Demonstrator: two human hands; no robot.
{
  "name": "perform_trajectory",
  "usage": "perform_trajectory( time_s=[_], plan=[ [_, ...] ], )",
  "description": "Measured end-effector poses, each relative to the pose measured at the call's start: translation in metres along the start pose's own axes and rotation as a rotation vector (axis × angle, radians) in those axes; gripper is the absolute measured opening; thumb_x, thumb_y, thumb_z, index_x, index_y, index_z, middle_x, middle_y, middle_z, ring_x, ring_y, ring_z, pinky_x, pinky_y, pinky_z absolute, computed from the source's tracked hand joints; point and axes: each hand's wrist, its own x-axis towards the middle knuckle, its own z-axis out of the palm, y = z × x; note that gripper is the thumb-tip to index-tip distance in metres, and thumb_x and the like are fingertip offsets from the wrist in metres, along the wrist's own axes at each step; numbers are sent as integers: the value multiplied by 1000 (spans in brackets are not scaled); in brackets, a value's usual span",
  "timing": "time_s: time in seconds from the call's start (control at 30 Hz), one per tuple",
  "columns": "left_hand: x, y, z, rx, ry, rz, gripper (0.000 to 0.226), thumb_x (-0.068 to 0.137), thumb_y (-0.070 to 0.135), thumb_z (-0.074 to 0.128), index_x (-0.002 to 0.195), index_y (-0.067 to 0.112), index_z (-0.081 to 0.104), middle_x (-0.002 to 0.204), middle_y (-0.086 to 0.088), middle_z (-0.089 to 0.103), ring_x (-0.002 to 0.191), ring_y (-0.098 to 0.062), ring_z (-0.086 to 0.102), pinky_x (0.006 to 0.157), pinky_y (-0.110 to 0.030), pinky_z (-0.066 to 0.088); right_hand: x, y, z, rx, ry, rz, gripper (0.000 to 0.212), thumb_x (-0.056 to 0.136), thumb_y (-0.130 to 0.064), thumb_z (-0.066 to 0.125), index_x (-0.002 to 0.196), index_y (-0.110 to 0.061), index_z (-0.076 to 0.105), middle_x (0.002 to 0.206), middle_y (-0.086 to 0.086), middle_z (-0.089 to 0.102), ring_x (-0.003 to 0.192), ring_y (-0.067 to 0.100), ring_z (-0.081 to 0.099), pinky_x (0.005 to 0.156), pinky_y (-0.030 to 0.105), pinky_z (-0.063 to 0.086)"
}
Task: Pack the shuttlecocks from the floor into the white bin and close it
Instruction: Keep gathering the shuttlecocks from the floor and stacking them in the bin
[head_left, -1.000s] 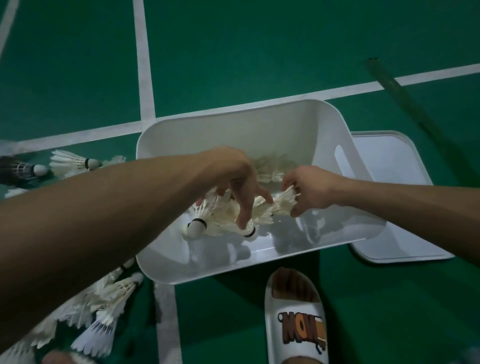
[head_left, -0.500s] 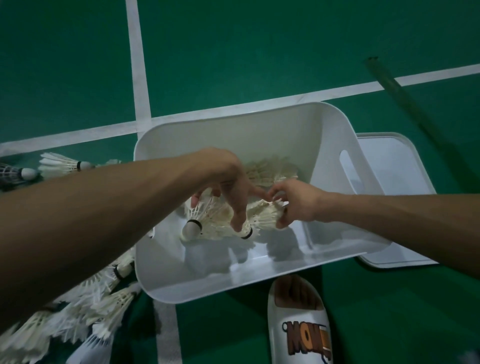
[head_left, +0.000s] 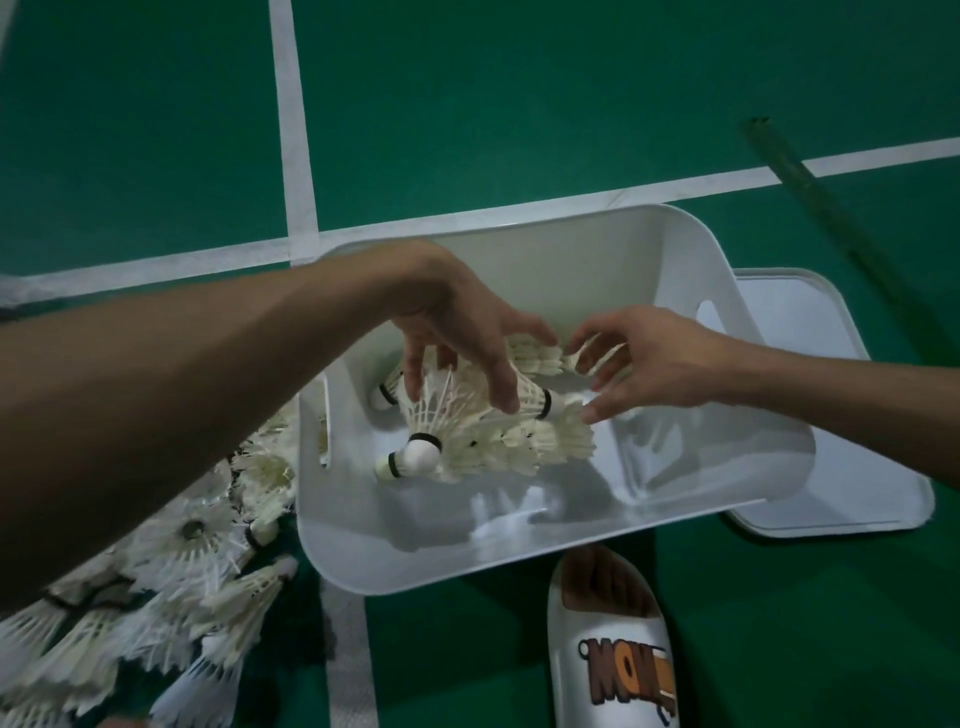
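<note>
Both hands have loosened since half a second ago: the fingers that were bunched on the feathers are now spread, and the bundle has settled lower in the bin.

On the left, a heap of shuttlecocks (head_left: 171, 587) lies on the green floor (head_left: 519, 93), touching the bin's left wall. The left hand (head_left: 452, 322) hangs over the white bin (head_left: 519, 561), fingers splayed and resting lightly on the packed shuttlecocks (head_left: 483, 431), not clamped. The right hand (head_left: 649, 358) is open too, fingertips just beside the feathers. Right of the bin lies the lid (head_left: 810, 364), partly under it.

These shuttlecocks look very light; the feather skirts are thin and would likely crush or bend under a squeeze. The firm cork tip (head_left: 422, 453) is the safer hold, or a loose cradle around several nested together.

A sandal (head_left: 618, 654) is near the front rim.
</note>
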Motion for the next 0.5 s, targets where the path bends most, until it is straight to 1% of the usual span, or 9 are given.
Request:
perform_trajectory(
  time_s=[0.1, 0.17, 0.2, 0.27, 0.3, 0.33, 0.37, 0.43, 0.5],
  plan=[
    [-2, 2, 4, -48, 16, 56, 81, 80, 17, 73, 139, 46, 25, 115, -5, 54, 103, -33, 57, 77, -57, 55, -9, -11, 7, 58, -17, -95, 75, 58, -31, 89, 123, -29, 51, 117, -11, 60, 104, 4, 60, 88, 27, 54],
    [-3, 4, 5, -106, 30, 127, 74, 81, 17, 71, 137, 43, 30, 112, -4, 59, 94, -32, 65, 75, -55, 56, -11, -18, 15, 29, -9, -161, 83, 57, -35, 89, 128, -26, 47, 121, -15, 56, 106, 3, 57, 91, 22, 49],
    [-3, 5, 6, -136, 35, 164, 73, 81, 17, 71, 136, 44, 31, 113, -5, 60, 92, -32, 67, 74, -55, 56, -11, -22, 18, -2, 11, -190, 79, 59, -36, 89, 125, -27, 47, 117, -17, 55, 101, -1, 56, 88, 17, 48],
    [-5, 7, 8, -186, 49, 214, 74, 79, 19, 73, 136, 44, 32, 115, -4, 61, 91, -32, 69, 74, -54, 57, -12, -25, 19, -45, 63, -227, 62, 63, -31, 88, 107, -36, 45, 100, -23, 55, 81, -12, 54, 72, 4, 43],
    [-6, 8, 8, -201, 56, 231, 76, 76, 20, 76, 135, 43, 34, 114, -4, 61, 91, -31, 69, 75, -53, 57, -12, -24, 18, -62, 86, -238, 60, 64, -28, 87, 101, -39, 42, 90, -27, 53, 74, -18, 53, 64, 2, 40],
    [-6, 8, 9, -206, 62, 245, 81, 70, 20, 79, 135, 42, 35, 114, -2, 61, 91, -30, 69, 76, -52, 57, -13, -24, 16, -78, 108, -248, 60, 65, -27, 87, 103, -40, 42, 84, -29, 50, 70, -23, 50, 61, 0, 38],
    [-6, 7, 10, -205, 67, 256, 85, 65, 18, 81, 134, 41, 37, 114, -2, 60, 90, -28, 69, 77, -50, 57, -13, -22, 14, -96, 127, -253, 61, 66, -26, 86, 110, -38, 46, 81, -31, 49, 70, -24, 49, 60, 0, 36],
    [-2, 4, 12, -181, 95, 257, 92, 62, 5, 83, 134, 39, 36, 115, -5, 59, 90, -24, 68, 76, -45, 59, -15, -17, 8, -139, 157, -229, 68, 70, -27, 83, 127, -33, 48, 85, -29, 51, 71, -11, 52, 61, 5, 35],
    [3, 1, 13, -141, 141, 240, 100, 66, -5, 79, 136, 44, 28, 118, -10, 57, 90, -26, 67, 73, -41, 60, -18, -11, 3, -186, 158, -175, 75, 75, -29, 80, 138, -36, 39, 94, -24, 49, 69, -1, 47, 64, 12, 33]
  ],
)
